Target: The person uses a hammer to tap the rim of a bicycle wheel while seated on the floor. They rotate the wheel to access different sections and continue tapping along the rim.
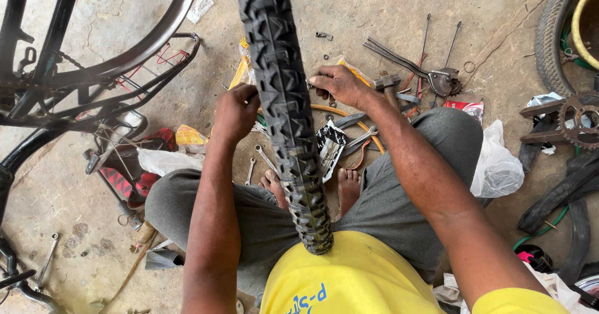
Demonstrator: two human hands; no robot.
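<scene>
Currently we pinched the tyre [284, 102] with both hands, left [235, 111] and right [340, 84], fingers closed on it; slip risked pinched fingers.

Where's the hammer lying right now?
The hammer lies on the concrete floor just beyond the right hand, to the right of the knobbly tyre in the head view, beside a sprocket with long rods.

place: bicycle repair workshop, floor-level | floor: cracked, stained concrete floor [118, 20] | evidence: spanners [265, 158] and a hammer [388, 84] scattered loose; black bicycle frame [56, 70] at left; knobbly tyre [284, 102] upright in the middle; chainring [579, 119] and spare tyres [552, 33] at right; plastic bags [496, 164] and wrappers lying about
</scene>
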